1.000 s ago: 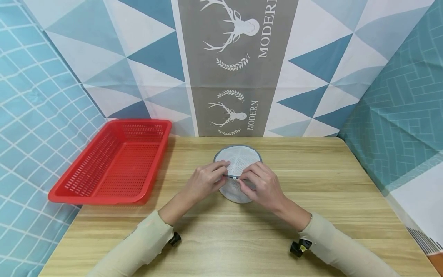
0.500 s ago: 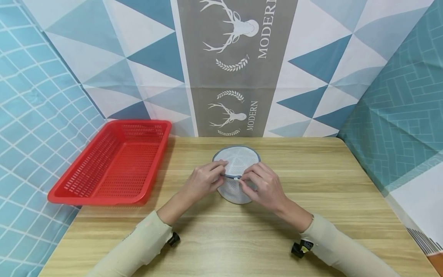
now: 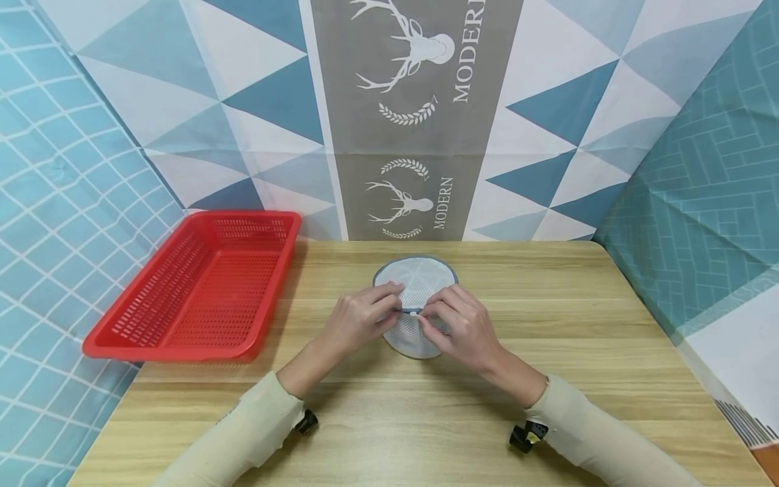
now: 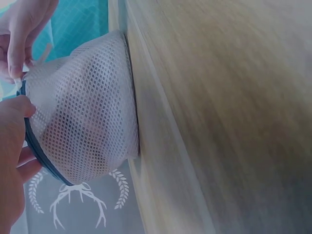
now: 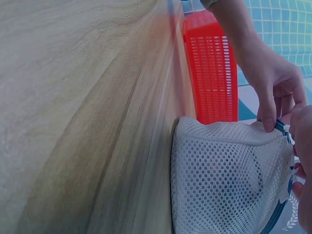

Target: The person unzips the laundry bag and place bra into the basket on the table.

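A white mesh laundry bag (image 3: 414, 338) with a dark blue-grey zippered rim stands upright on the table, its round top facing up. My left hand (image 3: 359, 314) pinches the rim just left of the front middle, thumb on the near side. From the right, my right hand (image 3: 462, 321) pinches at the small white zipper pull (image 3: 414, 313) on the front of the rim. The left wrist view shows the honeycomb mesh side (image 4: 87, 107) and both hands at the rim. In the right wrist view, a white tag (image 5: 284, 190) hangs by the zipper.
A red perforated plastic basket (image 3: 213, 297) stands at the table's left side, near the tiled-pattern wall covering (image 3: 67, 203). The wooden table (image 3: 548, 325) reaches back to a patterned backdrop (image 3: 420, 135). Black wrist cameras sit under both sleeves.
Both hands keep their grips at the front of the rim. They and the bag shift only very slightly, and the zipper pull stays in nearly the same place.
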{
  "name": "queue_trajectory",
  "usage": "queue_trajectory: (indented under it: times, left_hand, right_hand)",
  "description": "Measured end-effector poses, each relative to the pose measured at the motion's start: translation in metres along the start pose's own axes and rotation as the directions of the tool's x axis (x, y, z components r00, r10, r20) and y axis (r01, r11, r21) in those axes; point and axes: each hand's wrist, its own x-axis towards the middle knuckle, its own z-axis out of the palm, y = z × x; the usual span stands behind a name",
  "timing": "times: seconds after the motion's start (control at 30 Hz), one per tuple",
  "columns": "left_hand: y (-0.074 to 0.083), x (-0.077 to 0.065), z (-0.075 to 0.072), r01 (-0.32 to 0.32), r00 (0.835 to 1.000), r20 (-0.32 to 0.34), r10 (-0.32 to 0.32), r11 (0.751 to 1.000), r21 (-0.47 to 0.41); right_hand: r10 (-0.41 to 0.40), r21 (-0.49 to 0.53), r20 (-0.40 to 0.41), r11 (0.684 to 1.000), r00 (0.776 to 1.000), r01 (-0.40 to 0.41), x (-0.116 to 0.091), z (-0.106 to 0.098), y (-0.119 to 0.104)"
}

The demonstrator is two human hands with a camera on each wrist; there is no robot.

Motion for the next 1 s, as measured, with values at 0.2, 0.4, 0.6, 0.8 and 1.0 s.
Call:
queue_trajectory:
  times: [0.2, 0.4, 0.6, 0.8, 1.0]
  left_hand:
    - [0.001, 0.000, -0.001, 0.009, 1.000, 0.023, -0.008, 1.000, -0.030]
    - [0.000, -0.001, 0.000, 0.023, 0.999, 0.035, -0.022, 0.999, -0.048]
    - [-0.001, -0.001, -0.002, 0.022, 0.999, 0.030, -0.021, 0.998, -0.057]
    - [-0.006, 0.001, -0.010, 0.061, 0.997, 0.056, -0.056, 0.994, -0.092]
    - [-0.016, 0.004, -0.015, 0.144, 0.989, 0.049, -0.140, 0.987, -0.074]
  right_hand:
    - [-0.003, -0.004, 0.001, 1.000, 1.000, 0.003, -0.002, 0.000, 0.001]
    - [0.007, -0.010, 0.008, 1.000, 1.000, -0.007, -0.003, -0.002, 0.003]
    - [-0.006, 0.002, -0.007, 1.000, 1.000, 0.006, -0.003, -0.002, 0.004]
    - [-0.027, 0.016, -0.031, 0.999, 0.999, 0.027, 0.001, -0.005, 0.009]
    - [-0.008, 0.011, -0.046, 1.000, 0.999, 0.008, 0.012, -0.014, 0.010]
